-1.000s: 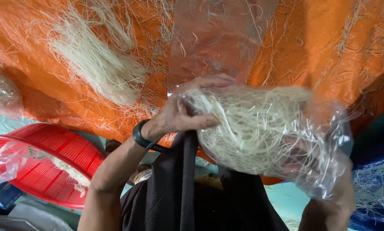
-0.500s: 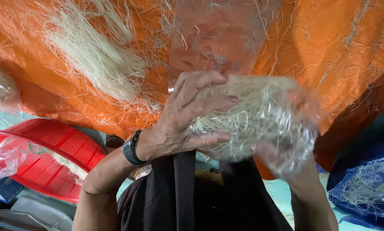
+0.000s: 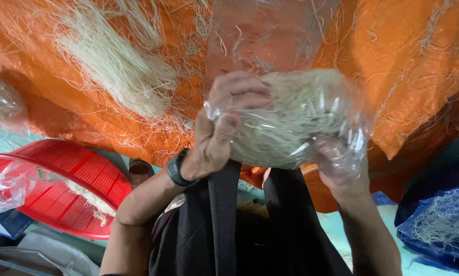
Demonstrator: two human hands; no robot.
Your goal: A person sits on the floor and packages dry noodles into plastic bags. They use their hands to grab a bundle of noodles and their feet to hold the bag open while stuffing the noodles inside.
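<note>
Presently: one clear plastic bag [image 3: 342, 128] packed with a bundle of pale thin noodles [image 3: 291, 120], held up between both hands over an orange tarp [image 3: 418, 66]. Left hand [image 3: 222, 128], black wristband [image 3: 177, 168], grip pressed around the bag's left end. Right hand [image 3: 342, 163], grip closed on the bag's lower right corner, seen through plastic. Loose noodles [image 3: 112, 61] lie on the tarp at upper left. Red mesh basket [image 3: 71, 189] lower left; blue sack [image 3: 439, 220] lower right.
</note>
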